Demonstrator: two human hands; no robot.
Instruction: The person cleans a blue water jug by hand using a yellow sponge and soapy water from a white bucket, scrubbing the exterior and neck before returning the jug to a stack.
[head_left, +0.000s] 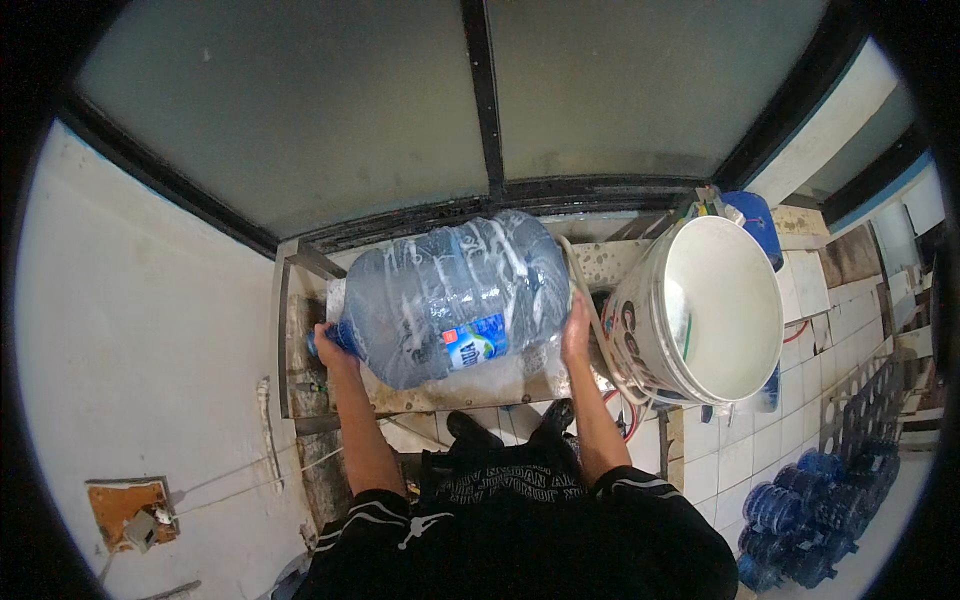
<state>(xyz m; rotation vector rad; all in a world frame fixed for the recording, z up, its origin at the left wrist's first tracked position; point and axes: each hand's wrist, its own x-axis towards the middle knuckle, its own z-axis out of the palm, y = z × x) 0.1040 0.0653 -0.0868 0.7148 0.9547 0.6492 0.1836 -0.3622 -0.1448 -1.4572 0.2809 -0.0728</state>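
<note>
A large clear-blue plastic water jug (420, 300), an Aqua gallon bottle streaked with white suds, lies on its side between my hands. Its neck points left and its base faces right. My left hand (336, 349) grips the blue neck. Against the base of the jug rests my right hand (576, 334), its fingers partly hidden behind the plastic. Beneath the jug is a wet, stained worktop (465, 397) with a metal frame (283, 337) at its left end. A pale hose (592, 315) curves down just right of my right hand.
A big white plastic bucket (622, 315) stands tilted in view at the right, a blue container (754, 225) behind it. Dark-framed frosted panes (300, 112) rise at the back. Several blue water jugs (814, 517) are stacked on the floor at lower right. A white wall (150, 300) bounds the left.
</note>
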